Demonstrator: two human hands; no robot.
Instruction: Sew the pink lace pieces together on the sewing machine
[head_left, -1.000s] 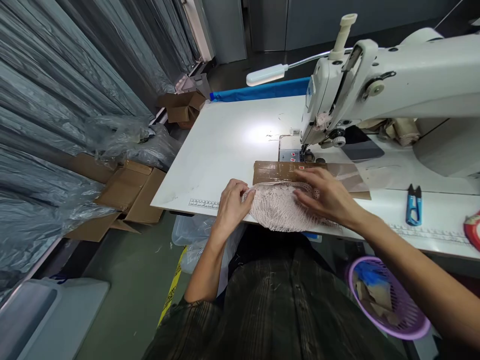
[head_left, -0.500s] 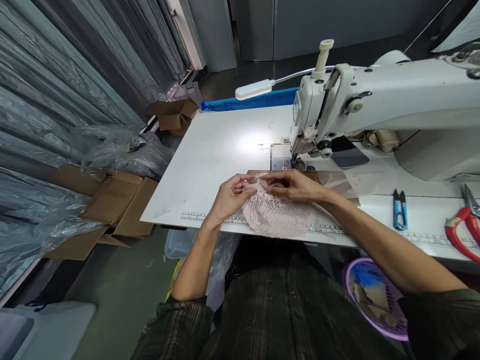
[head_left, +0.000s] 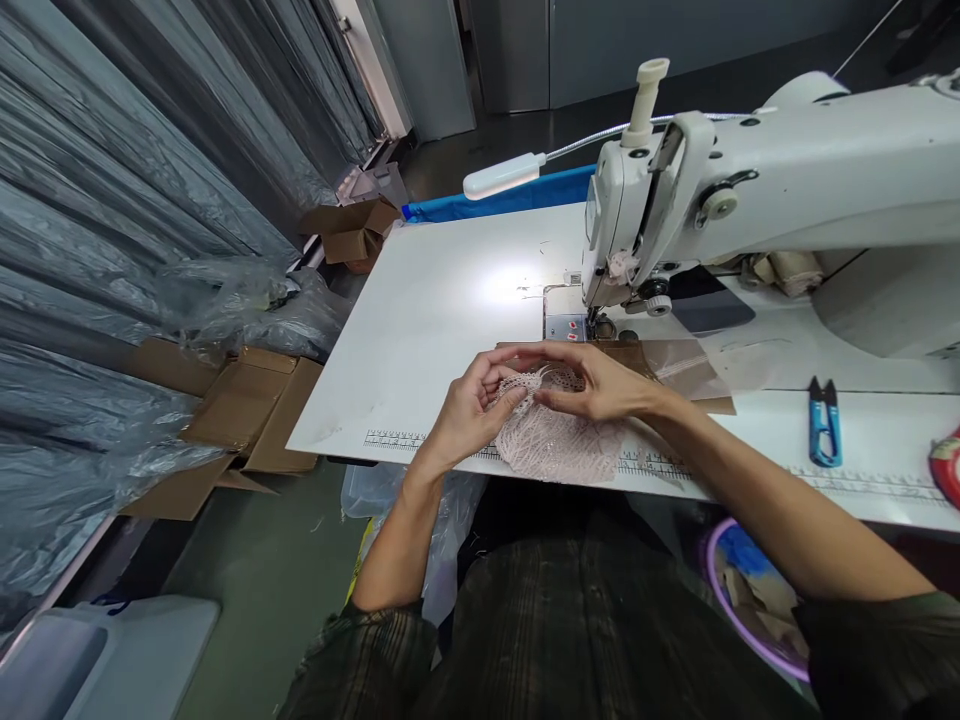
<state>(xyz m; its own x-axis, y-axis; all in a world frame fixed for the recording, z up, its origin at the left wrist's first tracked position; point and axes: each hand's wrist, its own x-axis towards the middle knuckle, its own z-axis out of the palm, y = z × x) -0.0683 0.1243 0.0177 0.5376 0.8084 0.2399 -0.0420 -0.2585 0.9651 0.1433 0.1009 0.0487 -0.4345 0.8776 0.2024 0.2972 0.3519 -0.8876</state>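
Pale pink lace fabric (head_left: pixel 559 445) hangs from between my hands and spreads over the front edge of the white sewing table (head_left: pixel 420 320). My left hand (head_left: pixel 476 405) pinches the lace's upper left edge between thumb and fingers. On the other side, my right hand (head_left: pixel 592 380) grips its upper edge, thumb below and fingers curved over the top. Both hands are close together, just in front of the needle area of the white sewing machine (head_left: pixel 622 210). Part of the lace's upper edge is hidden behind my fingers.
Blue thread snips (head_left: pixel 825 425) and red-handled scissors (head_left: pixel 946 468) lie on the right. A brown sheet (head_left: pixel 675 370) sits beneath my right wrist. Below the table stands a purple basket (head_left: pixel 720 590) with scraps. Cardboard boxes (head_left: pixel 247 400) are on the floor at left.
My fingers have shifted on the lace's upper edge, the right hand arching higher over it and the left fingers reaching closer. The view has turned slightly left.
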